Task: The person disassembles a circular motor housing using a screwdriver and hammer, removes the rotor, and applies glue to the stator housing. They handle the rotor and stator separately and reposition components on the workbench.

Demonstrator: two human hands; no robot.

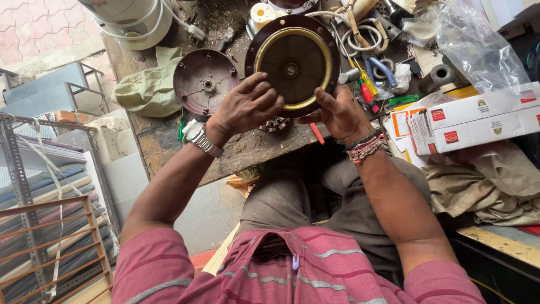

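From the head view, both hands hold a round dark-brown motor cover (292, 65) with a brass-coloured ring and a small hub at its centre, tilted up above the worn wooden desk (169, 141). The left hand (244, 107), with a metal watch at the wrist, has its grip clamped on the cover's lower left rim, fingers curled over the face. The right hand (337, 112), with thread bands at the wrist, has its grip clamped on the lower right rim, thumb on the front edge. Just beside the cover to the left, a smaller maroon disc (205, 81) with spokes lies flat on the desk, touching a pale green cloth (146, 87). Right of the cover lie screwdrivers (368, 84) with yellow and red handles, coiled cable and clear plastic bags. White cardboard boxes (478, 118) with red marks sit well apart on the right.
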